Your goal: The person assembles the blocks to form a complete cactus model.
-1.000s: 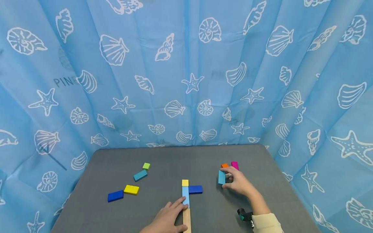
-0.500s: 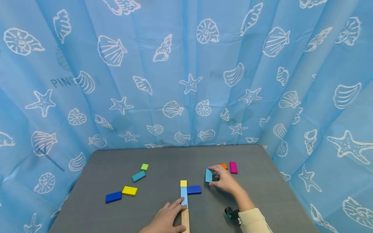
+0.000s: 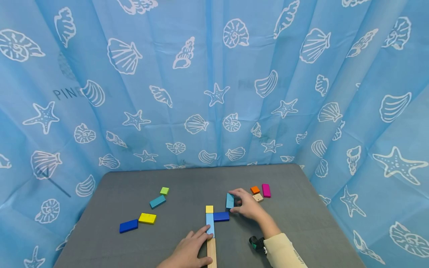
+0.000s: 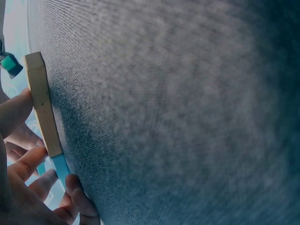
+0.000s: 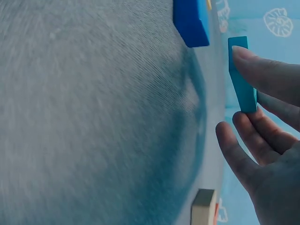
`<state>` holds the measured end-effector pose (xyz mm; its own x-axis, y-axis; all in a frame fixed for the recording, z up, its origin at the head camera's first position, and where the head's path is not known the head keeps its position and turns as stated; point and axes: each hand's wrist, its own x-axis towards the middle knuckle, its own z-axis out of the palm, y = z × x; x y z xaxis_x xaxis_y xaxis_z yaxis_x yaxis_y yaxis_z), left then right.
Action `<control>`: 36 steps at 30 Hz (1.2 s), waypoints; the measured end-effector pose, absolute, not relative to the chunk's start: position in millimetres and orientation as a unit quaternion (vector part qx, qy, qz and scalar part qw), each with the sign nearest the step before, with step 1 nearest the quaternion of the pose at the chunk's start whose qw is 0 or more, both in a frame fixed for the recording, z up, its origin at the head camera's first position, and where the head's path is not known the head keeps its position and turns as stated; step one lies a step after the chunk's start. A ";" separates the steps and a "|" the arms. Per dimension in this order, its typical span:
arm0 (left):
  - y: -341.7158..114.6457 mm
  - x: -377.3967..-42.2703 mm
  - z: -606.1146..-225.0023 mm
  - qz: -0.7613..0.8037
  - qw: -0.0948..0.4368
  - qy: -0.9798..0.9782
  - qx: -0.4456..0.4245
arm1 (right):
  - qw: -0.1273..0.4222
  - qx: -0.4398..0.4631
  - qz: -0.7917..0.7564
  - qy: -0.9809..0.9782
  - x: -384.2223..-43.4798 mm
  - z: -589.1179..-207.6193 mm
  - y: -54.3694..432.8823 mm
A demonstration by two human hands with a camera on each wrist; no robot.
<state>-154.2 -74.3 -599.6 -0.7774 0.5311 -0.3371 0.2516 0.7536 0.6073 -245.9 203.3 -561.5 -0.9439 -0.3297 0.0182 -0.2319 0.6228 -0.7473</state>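
teal block (image 3: 229, 201) pinched in my right hand (image 3: 247, 204), left hand (image 3: 191, 248) laid loosely on the light blue block (image 3: 209, 219)

a gray tabletop (image 3: 187, 186) with rounded far corners spreads before me, and a blue curtain (image 3: 214, 137) printed with white shells and starfish hangs behind it and along both sides. my left fingers are spread and relaxed, the thumb at the wooden block (image 3: 212, 249); a yellow cube (image 3: 209, 209) sits at the far end of this line, a dark blue block (image 3: 221, 216) to its right. my right thumb and fingers grip the teal block near that dark blue one. the right wrist view shows it clear of the tabletop, which is harder to see from my head. the left wrist view shows the wooden block's near end, cut off in the head view. only the head view takes in the yellow block (image 3: 147, 218) off to the left.
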 end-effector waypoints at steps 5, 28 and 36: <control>-73.7 -154.3 -599.7 0.275 0.253 0.902 0.215 | 0.067 -0.173 -0.394 0.900 -250.0 -567.7 200.4; -69.2 -153.6 -593.1 0.255 0.258 0.910 0.203 | 0.077 -0.178 -0.353 0.916 -253.4 -580.1 192.6; -66.9 -153.3 -589.7 0.247 0.259 0.913 0.195 | 0.086 -0.176 -0.360 0.912 -253.2 -581.4 195.2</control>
<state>-153.3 -66.9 -589.7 -0.7904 0.4832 -0.3765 0.2274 0.8021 0.5522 -253.2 195.2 -581.4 -0.9235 -0.3824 -0.0296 -0.2589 0.6786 -0.6874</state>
